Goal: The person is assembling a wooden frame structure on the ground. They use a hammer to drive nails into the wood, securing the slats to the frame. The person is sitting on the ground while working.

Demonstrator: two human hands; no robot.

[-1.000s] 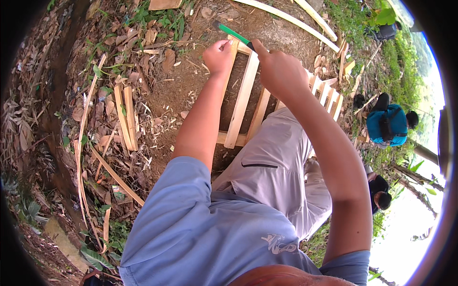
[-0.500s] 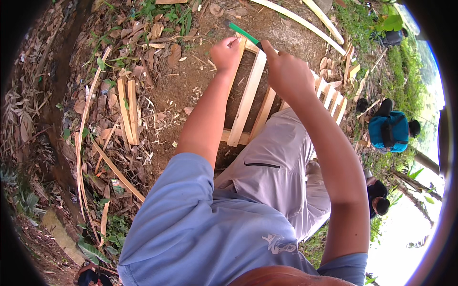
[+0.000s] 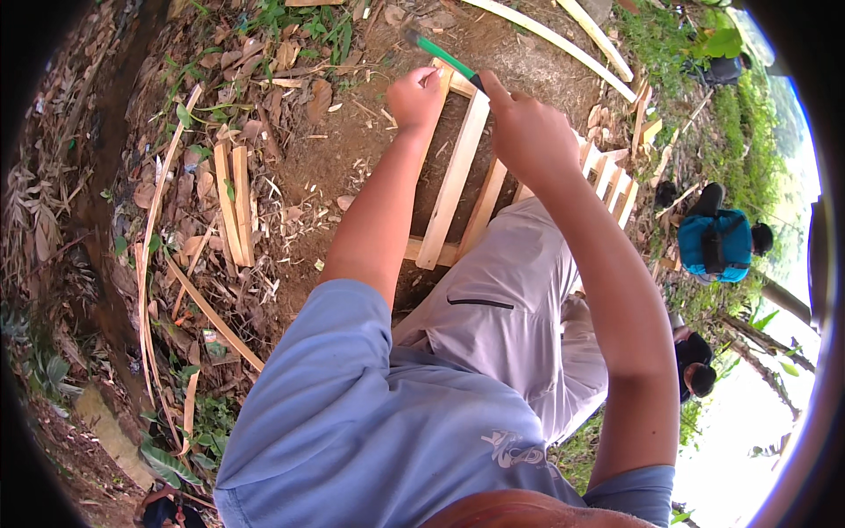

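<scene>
- Since the head cam's all we've got, what's the right grip [image 3: 537, 136] up to?
- Grasping a green-handled tool [image 3: 451, 63], fingers wrapped round the dark end of it. It slants up and left from there, so its head sits just past the left grip [image 3: 416, 99]. That head's dark and kinda blurry, so don't ask me the exact type.
- And the left grip, holding anything?
- Fingers are curled in at the end of a pale slat [image 3: 446, 84]. Honestly can't tell if something tiny is pinched in there.
- So where's the wooden frame [image 3: 453, 180]?
- On the dirt [image 3: 321, 172], with slats running from beside the left grip, under the right arm and out to the right of the right grip. Grey trousers [image 3: 493, 273] cover a chunk of it, nearer the wearer than both grips.
- Other stuff lying around?
- Two short wood strips [image 3: 231, 211], well left of the left grip. Long pale strips [image 3: 563, 46] lie beyond the right grip, and well off to its right there's a person with a teal backpack [image 3: 717, 242].
</scene>
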